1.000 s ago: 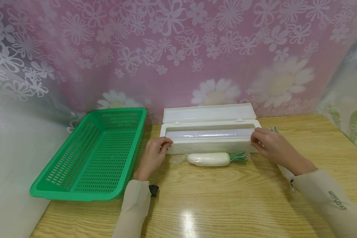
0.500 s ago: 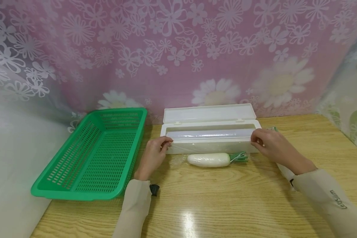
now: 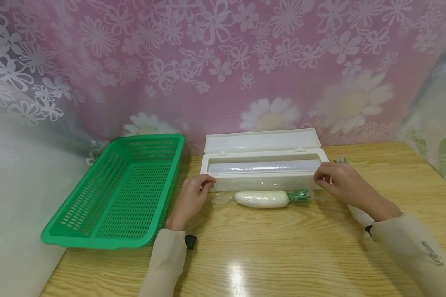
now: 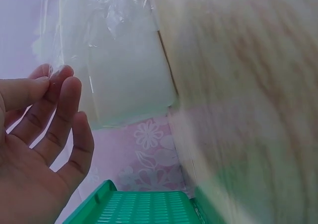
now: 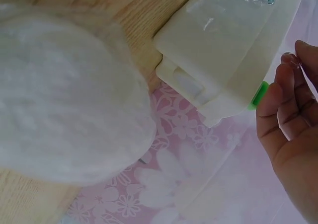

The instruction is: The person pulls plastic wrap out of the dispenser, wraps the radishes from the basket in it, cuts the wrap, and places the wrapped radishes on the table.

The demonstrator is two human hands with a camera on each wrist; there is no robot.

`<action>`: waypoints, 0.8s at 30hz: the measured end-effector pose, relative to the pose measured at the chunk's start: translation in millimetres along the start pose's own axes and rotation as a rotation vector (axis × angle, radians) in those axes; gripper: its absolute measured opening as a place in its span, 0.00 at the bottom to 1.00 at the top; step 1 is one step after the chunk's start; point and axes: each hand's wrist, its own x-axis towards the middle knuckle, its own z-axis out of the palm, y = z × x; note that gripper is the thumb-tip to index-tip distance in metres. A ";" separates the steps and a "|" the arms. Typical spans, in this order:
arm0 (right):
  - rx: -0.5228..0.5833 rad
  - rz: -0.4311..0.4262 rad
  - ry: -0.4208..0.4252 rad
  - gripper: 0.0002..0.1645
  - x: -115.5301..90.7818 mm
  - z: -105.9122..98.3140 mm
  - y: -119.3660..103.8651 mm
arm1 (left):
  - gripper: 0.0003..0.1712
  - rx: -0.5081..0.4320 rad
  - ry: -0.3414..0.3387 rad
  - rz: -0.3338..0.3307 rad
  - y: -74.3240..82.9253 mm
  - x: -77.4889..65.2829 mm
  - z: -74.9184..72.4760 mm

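Observation:
A white cling film dispenser box (image 3: 264, 182) lies across the table with its lid raised, and a roll of cling film (image 3: 264, 166) sits inside. In front of it is a white radish (image 3: 262, 199) with green stalks, in clear film. My left hand (image 3: 190, 198) pinches the edge of the thin cling film (image 4: 117, 18) between thumb and fingertips at the box's left front corner. At the right front corner, my right hand (image 3: 342, 181) pinches the film's other side. Much of the film is too transparent to trace.
A green plastic basket (image 3: 166, 187) stands at the left. Another white radish-like thing (image 3: 358, 214) lies partly hidden under my right forearm; it looms blurred in the right wrist view. Behind the table hangs a pink floral curtain (image 3: 208, 78).
Both hands keep their pinch at the box's front corners. My forearms have shifted slightly outward; the box and the radish in front of it look almost unmoved.

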 end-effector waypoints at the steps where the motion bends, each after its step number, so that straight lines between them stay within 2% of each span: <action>1: 0.002 -0.002 -0.001 0.19 -0.6 -0.4 -0.3 | 0.08 -0.001 -0.003 0.004 0.0 -1.2 0.0; 7: 0.007 -0.011 -0.025 0.19 -5.2 -1.7 -1.5 | 0.09 0.001 -0.013 0.033 2.5 -7.6 -0.7; 15: 0.033 -0.064 -0.036 0.23 -12.2 -3.3 -3.9 | 0.08 0.034 -0.012 0.122 1.8 -13.6 -0.9; 24: 0.094 -0.119 -0.071 0.27 -17.0 -0.9 -7.0 | 0.08 0.078 -0.075 0.133 1.4 -21.3 -3.4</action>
